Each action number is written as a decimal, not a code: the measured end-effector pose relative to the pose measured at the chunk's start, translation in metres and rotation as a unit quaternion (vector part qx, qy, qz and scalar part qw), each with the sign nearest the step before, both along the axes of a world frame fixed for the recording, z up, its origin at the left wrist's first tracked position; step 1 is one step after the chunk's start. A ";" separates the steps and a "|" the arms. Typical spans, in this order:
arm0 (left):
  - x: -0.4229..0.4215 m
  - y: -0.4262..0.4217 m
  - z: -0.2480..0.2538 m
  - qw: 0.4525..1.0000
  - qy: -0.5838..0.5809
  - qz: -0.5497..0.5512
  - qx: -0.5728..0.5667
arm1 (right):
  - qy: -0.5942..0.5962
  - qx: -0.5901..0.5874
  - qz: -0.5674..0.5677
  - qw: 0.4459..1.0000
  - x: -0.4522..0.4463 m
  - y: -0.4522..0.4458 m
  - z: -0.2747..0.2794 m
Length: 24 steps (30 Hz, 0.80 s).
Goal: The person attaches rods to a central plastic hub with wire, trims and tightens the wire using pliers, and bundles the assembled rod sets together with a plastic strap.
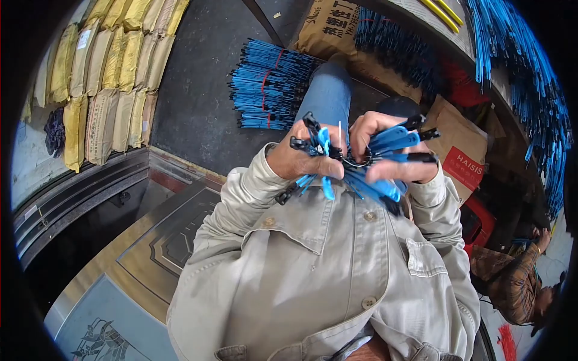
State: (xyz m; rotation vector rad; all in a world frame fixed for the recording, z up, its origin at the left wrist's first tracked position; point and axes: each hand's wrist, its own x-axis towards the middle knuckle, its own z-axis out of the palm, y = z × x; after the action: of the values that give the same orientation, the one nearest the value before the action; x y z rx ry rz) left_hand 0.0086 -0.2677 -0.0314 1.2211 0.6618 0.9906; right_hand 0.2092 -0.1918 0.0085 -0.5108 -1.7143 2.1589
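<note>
My left hand (295,157) is closed around a cluster of slim blue strips with black ends (326,144). My right hand (402,173) grips a second fan of blue strips with black ends (394,138), thumb on one side and fingers on the other. Between the two hands the bunches nearly meet, with a thin pale wire or tie showing there. The exact kind of strip is not clear, and the fingertips partly hide where they join. Both hands are in front of my chest, above my jeans leg (328,90).
Tied bundles of blue strips (265,84) lie beyond my leg. More blue strips (524,72) hang over a bench edge at right. Wrapped packages (114,60) are stacked at left. A brown paper bag (460,150) stands at right, and another person (512,283) is at lower right.
</note>
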 end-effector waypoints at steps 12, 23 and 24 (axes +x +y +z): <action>0.000 0.019 0.005 0.994 0.062 0.083 0.035 | -0.040 0.034 -0.129 0.990 -0.003 0.015 -0.009; -0.019 0.036 -0.014 0.997 -0.006 -0.011 -0.075 | 0.028 0.100 0.021 0.994 0.017 0.147 0.048; -0.020 0.039 -0.015 0.998 -0.017 -0.028 -0.059 | -0.059 0.120 -0.016 0.991 0.017 0.179 0.065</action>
State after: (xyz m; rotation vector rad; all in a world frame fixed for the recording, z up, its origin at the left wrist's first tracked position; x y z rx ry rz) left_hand -0.0115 -0.2289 -0.0465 1.1113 0.6469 0.9112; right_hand 0.2263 -0.0124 0.0740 -0.6036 -1.9816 1.8987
